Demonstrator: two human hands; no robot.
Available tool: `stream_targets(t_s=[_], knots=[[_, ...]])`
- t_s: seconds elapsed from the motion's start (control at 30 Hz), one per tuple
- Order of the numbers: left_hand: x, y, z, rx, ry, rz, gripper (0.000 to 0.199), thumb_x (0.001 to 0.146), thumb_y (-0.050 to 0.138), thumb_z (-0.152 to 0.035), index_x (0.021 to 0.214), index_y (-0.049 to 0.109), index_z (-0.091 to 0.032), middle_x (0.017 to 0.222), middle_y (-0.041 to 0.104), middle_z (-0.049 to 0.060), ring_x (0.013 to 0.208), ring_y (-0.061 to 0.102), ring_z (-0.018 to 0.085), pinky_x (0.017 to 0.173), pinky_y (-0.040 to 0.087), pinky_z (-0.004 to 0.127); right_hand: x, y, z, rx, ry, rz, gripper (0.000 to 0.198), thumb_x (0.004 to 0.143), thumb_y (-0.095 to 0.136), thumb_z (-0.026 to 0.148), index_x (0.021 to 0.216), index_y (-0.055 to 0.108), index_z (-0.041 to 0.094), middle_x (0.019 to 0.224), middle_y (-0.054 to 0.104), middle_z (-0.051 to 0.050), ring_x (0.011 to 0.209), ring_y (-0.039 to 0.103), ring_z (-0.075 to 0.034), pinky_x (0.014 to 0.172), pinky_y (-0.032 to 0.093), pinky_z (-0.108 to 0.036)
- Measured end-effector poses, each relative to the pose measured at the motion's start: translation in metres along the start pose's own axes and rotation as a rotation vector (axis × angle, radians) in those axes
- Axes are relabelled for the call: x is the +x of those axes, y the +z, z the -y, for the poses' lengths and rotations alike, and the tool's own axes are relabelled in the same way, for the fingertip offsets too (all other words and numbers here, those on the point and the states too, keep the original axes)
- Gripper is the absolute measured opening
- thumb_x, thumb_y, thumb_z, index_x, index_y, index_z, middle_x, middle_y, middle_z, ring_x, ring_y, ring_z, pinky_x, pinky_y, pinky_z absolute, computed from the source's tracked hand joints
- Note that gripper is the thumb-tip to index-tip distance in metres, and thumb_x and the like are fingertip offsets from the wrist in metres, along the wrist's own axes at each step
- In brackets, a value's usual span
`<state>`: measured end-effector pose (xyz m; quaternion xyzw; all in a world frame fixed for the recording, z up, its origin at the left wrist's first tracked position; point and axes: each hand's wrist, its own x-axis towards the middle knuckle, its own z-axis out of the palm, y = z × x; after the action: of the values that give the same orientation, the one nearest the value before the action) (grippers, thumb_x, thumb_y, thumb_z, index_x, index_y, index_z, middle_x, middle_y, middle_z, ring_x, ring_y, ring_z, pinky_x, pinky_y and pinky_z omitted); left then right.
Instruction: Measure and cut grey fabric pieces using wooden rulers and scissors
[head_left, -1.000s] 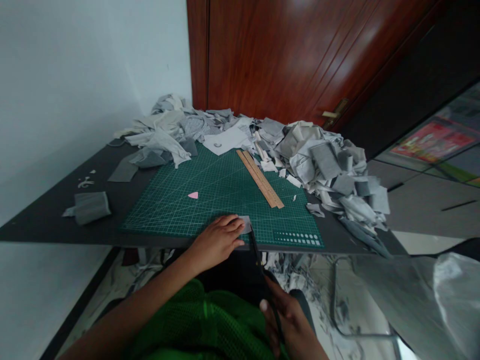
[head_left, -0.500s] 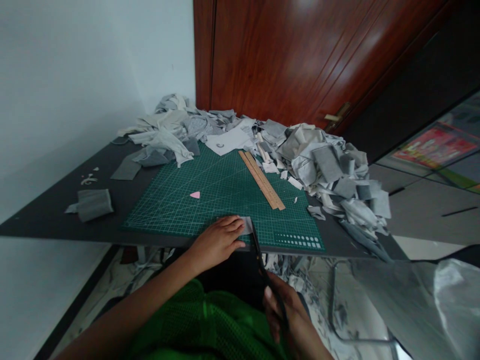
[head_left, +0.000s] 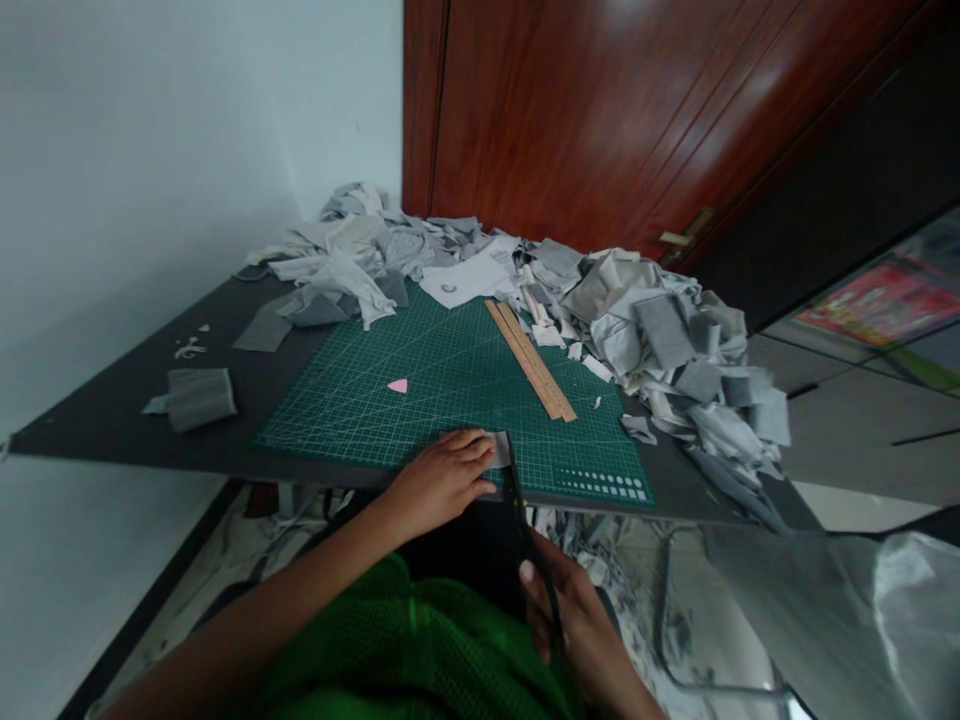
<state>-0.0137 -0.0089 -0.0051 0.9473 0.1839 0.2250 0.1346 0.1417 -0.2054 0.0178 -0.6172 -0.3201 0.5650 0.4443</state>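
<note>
My left hand lies over a small grey fabric piece and holds it down near the front edge of the green cutting mat. Its fingers are bent together, with the thumb apart by the table edge; they hide the fabric's left part. My right hand grips the black handles of a pair of scissors below the table edge. The blades point away from me, their tips at the right edge of the fabric piece. Whether the blades are apart cannot be made out.
Two wooden rulers and a pink triangular piece lie on the mat. Heaped grey and white fabric scraps line the back and right. A folded grey cloth lies left on the dark table. Behind stands a wooden door.
The view has shifted slightly, so the table appears a little further right. The scissors stand somewhat more upright, with their handles and my right hand slightly further left. My left hand stays on the fabric.
</note>
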Motion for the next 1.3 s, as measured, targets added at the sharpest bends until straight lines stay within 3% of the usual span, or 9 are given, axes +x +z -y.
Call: stream_targets(t_s=[0.4, 0.7, 1.03, 1.3], knots=[[0.002, 0.000, -0.001, 0.036, -0.032, 0.043, 0.046, 0.099, 0.062, -0.036, 0.138, 0.058, -0.012, 0.147, 0.059, 0.015, 0.142, 0.049, 0.029, 0.119, 0.040, 0.045, -0.003, 0.002, -0.006, -0.018, 0.042, -0.082, 0.092, 0.081, 0.071, 0.072, 0.151, 0.049, 0.017, 0.054, 0.040, 0.010, 0.042, 0.036, -0.008, 0.037, 0.036, -0.019], [0.000, 0.002, 0.000, 0.053, -0.028, 0.031, 0.043, 0.100, 0.060, -0.039, 0.136, 0.060, -0.015, 0.146, 0.061, 0.013, 0.141, 0.051, 0.028, 0.118, 0.041, 0.045, -0.004, 0.001, -0.005, -0.049, 0.018, -0.032, 0.081, 0.088, 0.068, 0.065, 0.151, 0.048, 0.018, 0.054, 0.040, 0.009, 0.040, 0.034, -0.007, 0.037, 0.034, -0.019], [0.000, 0.003, 0.000, 0.028, -0.024, 0.021, 0.041, 0.100, 0.060, -0.039, 0.132, 0.062, -0.013, 0.142, 0.063, 0.014, 0.141, 0.050, 0.028, 0.118, 0.040, 0.044, -0.003, 0.001, -0.016, -0.005, 0.012, -0.052, 0.084, 0.088, 0.068, 0.066, 0.153, 0.047, 0.018, 0.053, 0.036, 0.010, 0.041, 0.030, -0.008, 0.036, 0.034, -0.018], [-0.001, 0.004, 0.000, 0.024, -0.016, -0.015, 0.037, 0.101, 0.059, -0.039, 0.131, 0.062, -0.018, 0.141, 0.064, 0.010, 0.140, 0.051, 0.027, 0.116, 0.041, 0.044, -0.003, -0.002, -0.019, -0.026, 0.003, -0.052, 0.085, 0.087, 0.067, 0.067, 0.154, 0.046, 0.019, 0.053, 0.035, 0.010, 0.041, 0.033, -0.009, 0.036, 0.034, -0.020]])
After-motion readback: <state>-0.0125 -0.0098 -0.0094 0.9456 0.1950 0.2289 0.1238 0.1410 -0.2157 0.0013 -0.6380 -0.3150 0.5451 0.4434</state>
